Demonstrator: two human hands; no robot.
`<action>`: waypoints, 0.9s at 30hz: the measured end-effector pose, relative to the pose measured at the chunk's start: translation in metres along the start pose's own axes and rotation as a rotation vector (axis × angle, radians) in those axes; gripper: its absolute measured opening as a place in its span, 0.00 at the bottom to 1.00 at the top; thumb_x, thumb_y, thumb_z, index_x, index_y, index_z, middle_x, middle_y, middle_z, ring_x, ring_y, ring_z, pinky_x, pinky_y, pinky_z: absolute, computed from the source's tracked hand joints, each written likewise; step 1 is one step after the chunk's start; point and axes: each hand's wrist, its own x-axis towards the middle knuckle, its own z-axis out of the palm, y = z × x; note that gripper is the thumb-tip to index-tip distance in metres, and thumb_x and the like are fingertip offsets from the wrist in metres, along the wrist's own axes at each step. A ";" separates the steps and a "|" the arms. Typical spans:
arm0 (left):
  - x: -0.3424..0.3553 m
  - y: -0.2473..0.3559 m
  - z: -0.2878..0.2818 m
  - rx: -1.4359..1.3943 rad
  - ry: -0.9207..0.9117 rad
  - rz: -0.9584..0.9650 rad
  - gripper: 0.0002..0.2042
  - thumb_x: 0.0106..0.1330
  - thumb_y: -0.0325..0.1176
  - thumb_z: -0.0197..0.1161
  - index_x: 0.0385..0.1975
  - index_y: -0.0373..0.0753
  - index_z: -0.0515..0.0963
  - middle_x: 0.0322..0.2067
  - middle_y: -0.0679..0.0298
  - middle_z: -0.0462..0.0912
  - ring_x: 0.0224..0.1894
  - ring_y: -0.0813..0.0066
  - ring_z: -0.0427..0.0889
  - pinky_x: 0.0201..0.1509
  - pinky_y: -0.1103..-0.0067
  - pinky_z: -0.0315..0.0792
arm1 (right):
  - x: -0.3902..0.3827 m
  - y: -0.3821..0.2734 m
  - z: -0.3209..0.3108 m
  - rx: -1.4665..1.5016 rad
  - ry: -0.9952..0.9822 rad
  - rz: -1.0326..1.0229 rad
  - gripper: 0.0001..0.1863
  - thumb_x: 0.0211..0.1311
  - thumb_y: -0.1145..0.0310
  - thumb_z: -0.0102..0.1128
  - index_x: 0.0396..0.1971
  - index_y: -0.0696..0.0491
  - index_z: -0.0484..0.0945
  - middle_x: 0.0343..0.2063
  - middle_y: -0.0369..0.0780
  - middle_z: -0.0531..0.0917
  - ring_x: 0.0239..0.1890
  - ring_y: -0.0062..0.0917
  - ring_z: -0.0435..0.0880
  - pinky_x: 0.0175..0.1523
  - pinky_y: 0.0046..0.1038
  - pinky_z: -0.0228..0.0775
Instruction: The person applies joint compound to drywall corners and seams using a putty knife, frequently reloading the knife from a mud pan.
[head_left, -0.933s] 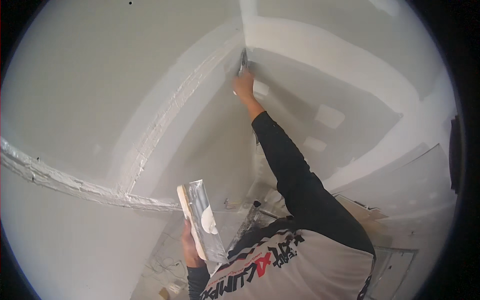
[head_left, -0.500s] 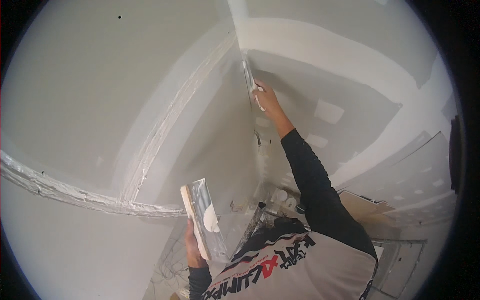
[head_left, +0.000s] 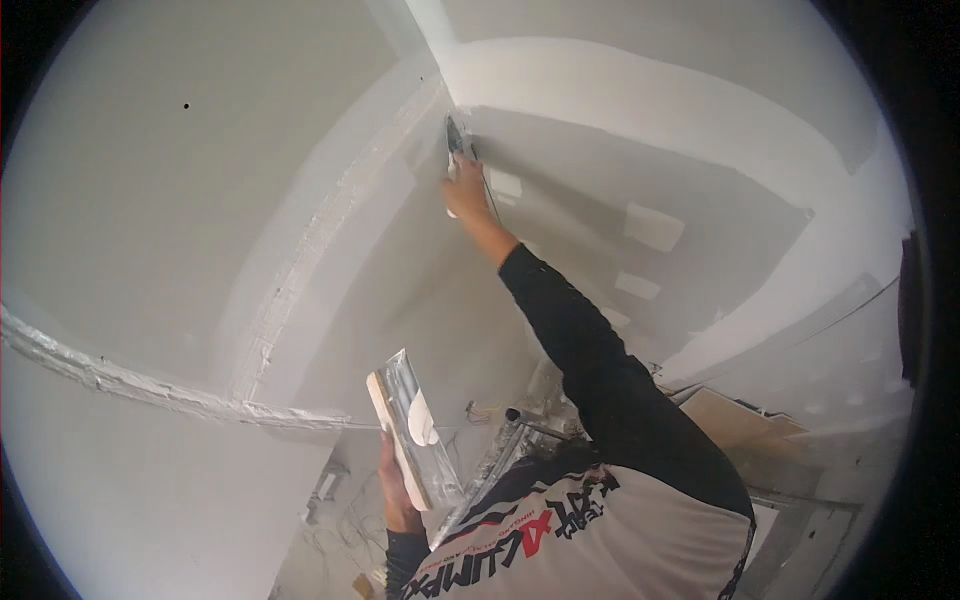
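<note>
My right hand [head_left: 467, 188] is closed on a small steel-bladed scraper with a pale handle [head_left: 454, 138], its blade against the upper wall corner, arm stretched up. My left hand [head_left: 398, 485], low in the middle, grips a wide rectangular steel blade [head_left: 438, 470] by the side with a wooden strip [head_left: 384, 410]. A blob of white compound [head_left: 422, 425] sits on that blade. Streaks of white compound run along the seam [head_left: 305, 250] left of my right hand and along a lower, curved seam [head_left: 150, 385]. Part of my left hand is hidden behind the wide blade.
Panelled walls [head_left: 150, 200] with pale coated bands and patches [head_left: 652, 227] surround the corner. Far below are a metal frame [head_left: 530, 425], loose wires, and a brown board [head_left: 730, 425] at the right. My printed shirt [head_left: 660, 530] fills the bottom middle.
My right hand and scraper dropped rightward away from the top of the corner, then moved back up-left to it. The view has shifted slightly; my left hand still holds the blade.
</note>
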 end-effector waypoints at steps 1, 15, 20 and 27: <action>0.010 -0.007 -0.009 0.004 -0.058 -0.019 0.28 0.79 0.53 0.45 0.66 0.37 0.66 0.53 0.58 0.78 0.52 0.67 0.80 0.55 0.71 0.76 | -0.001 0.018 -0.020 0.133 -0.120 0.021 0.31 0.58 0.75 0.59 0.65 0.60 0.68 0.54 0.54 0.72 0.62 0.43 0.72 0.65 0.37 0.65; 0.098 -0.013 0.029 0.182 0.119 0.199 0.30 0.80 0.50 0.47 0.71 0.34 0.57 0.63 0.54 0.69 0.63 0.63 0.73 0.64 0.67 0.72 | -0.223 -0.031 -0.266 0.781 -0.685 1.048 0.30 0.67 0.72 0.58 0.66 0.64 0.63 0.34 0.41 0.81 0.24 0.19 0.77 0.25 0.21 0.67; 0.124 -0.007 0.021 0.217 -0.019 0.205 0.30 0.80 0.48 0.47 0.72 0.33 0.55 0.64 0.55 0.68 0.63 0.66 0.72 0.66 0.69 0.70 | -0.249 -0.025 -0.235 0.848 -0.871 0.987 0.30 0.69 0.75 0.55 0.69 0.63 0.60 0.29 0.43 0.81 0.22 0.21 0.76 0.26 0.20 0.68; 0.140 0.006 0.003 0.371 -0.141 0.328 0.30 0.80 0.50 0.47 0.71 0.33 0.58 0.64 0.55 0.69 0.64 0.68 0.70 0.69 0.72 0.65 | -0.233 -0.043 -0.204 0.763 -0.987 0.788 0.29 0.69 0.76 0.55 0.69 0.62 0.62 0.28 0.43 0.80 0.21 0.20 0.75 0.26 0.20 0.67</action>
